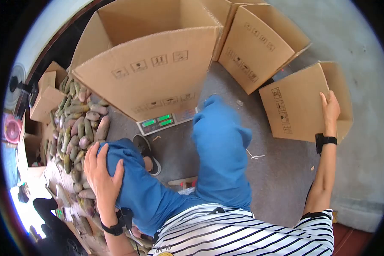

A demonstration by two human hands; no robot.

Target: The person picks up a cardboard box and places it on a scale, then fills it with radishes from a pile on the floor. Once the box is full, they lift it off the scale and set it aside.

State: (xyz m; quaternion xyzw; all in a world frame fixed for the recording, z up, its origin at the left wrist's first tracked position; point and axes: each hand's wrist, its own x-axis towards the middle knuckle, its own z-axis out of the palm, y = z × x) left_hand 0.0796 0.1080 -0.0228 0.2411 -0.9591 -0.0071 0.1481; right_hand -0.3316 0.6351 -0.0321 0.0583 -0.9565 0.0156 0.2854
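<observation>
The large box (145,77) already appears set on the lit scale (159,123), its bottom hidden, while vegetables (77,128) lie heaped outside it. The smaller box (294,106) stands at right, its rim pinched between the right hand's (331,110) thumb and fingers; the left hand (101,174) rests on the knee (123,155), fingers spread.

I see a brown cardboard box (303,106) at my view's right, its top open. Dark symbols (280,105) line its facing side
</observation>
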